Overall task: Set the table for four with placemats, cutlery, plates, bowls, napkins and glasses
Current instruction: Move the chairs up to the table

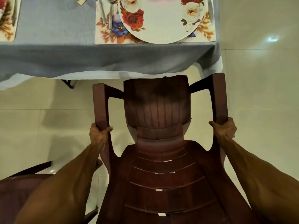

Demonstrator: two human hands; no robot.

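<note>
Your left hand (98, 135) curls round the rear end of the left armrest of the brown plastic chair (157, 113), thumb on the inner side; your right hand (225, 130) grips the right armrest the same way. The chair faces the desk (56, 52), its seat front just beside the hanging grey cloth. On the desk straight ahead lies a floral placemat (113, 36) carrying a rose-patterned plate (161, 21), with two pieces of cutlery (106, 12) to the plate's left and another piece (210, 10) at its right. A second placemat (8, 28) sits at the far left. Another chair (19, 188) shows at lower left.
</note>
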